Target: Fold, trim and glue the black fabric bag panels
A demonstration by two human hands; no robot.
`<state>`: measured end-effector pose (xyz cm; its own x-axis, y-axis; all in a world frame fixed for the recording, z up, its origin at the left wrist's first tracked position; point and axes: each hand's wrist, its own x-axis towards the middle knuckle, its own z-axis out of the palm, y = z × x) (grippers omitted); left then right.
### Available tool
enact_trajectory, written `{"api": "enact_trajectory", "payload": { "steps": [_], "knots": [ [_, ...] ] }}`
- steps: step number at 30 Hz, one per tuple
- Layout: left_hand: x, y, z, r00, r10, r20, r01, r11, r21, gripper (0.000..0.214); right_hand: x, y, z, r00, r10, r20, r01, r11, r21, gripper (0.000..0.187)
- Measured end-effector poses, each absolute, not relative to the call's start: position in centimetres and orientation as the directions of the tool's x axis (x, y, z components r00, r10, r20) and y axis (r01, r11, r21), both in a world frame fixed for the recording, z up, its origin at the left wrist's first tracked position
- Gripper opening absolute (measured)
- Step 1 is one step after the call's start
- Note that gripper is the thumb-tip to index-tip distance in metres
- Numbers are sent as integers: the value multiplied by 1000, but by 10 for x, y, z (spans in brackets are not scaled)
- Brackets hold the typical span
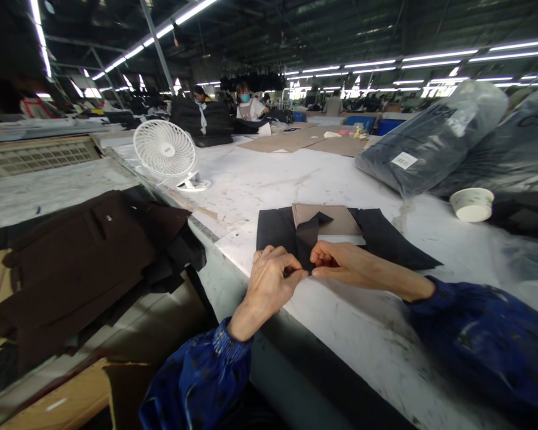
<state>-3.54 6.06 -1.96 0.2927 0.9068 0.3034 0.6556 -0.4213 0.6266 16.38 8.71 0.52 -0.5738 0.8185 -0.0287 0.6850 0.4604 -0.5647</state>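
Observation:
A piece of black fabric [275, 230] lies on the white-covered table in front of me, with a tan rectangular piece [341, 222] on top of it. Over the tan piece a dark flap [308, 234] is folded up to a pointed corner. My left hand [274, 276] pinches the near edge of the black fabric between thumb and forefinger. Close beside it, almost touching, my right hand [352, 263] pinches the same edge with curled fingers. A white strip [341, 239] shows under the tan piece near my right hand.
A small white fan [165, 149] stands at the back left of the table [260, 173]. Dark brown fabric pieces [80, 257] are piled at the left. Plastic-wrapped bundles [430, 137] and a paper bowl [471, 204] are at the right. People sit farther back.

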Motion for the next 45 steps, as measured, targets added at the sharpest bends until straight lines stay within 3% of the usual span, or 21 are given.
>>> {"api": "enact_trajectory", "payload": {
  "steps": [8, 14, 20, 22, 25, 27, 30, 33, 38, 45],
  "knots": [
    [-26, 67, -11, 246, 957, 155, 722, -288, 629, 12, 151, 98, 12, -427, 879, -211, 772, 233, -592, 22],
    [-27, 68, -12, 260, 957, 130, 738, -284, 612, 11, 149, 105, 19, -520, 824, -222, 802, 382, -459, 17],
    [-26, 70, -7, 278, 955, 104, 745, -283, 604, 11, 171, 104, 28, -462, 872, -159, 854, 390, -344, 15],
    [-22, 71, -7, 275, 955, 109, 747, -284, 601, 11, 170, 100, 34, -469, 879, -89, 842, 413, -348, 13],
    [-19, 73, -7, 275, 953, 127, 750, -296, 591, 11, 159, 94, 35, -563, 823, -75, 755, 475, -452, 4],
    [-25, 76, -9, 332, 933, 138, 697, -341, 631, 11, 153, 92, 30, -609, 783, -126, 723, 482, -495, 10],
    [-45, 77, -16, 406, 902, 148, 433, -332, 838, 18, 152, 95, 22, -603, 781, -162, 725, 451, -521, 15],
    [-64, 73, -24, 330, 920, 212, 241, -300, 923, 34, 157, 98, 20, -575, 793, -198, 738, 400, -544, 15],
    [-60, 64, -30, 320, 856, 405, 453, -514, 728, 10, 162, 101, 18, -609, 771, -185, 713, 430, -553, 20],
    [-42, 62, -28, 200, 911, 360, 588, -406, 699, 9, 156, 96, 20, -567, 798, -203, 750, 399, -528, 22]
  ]
}}
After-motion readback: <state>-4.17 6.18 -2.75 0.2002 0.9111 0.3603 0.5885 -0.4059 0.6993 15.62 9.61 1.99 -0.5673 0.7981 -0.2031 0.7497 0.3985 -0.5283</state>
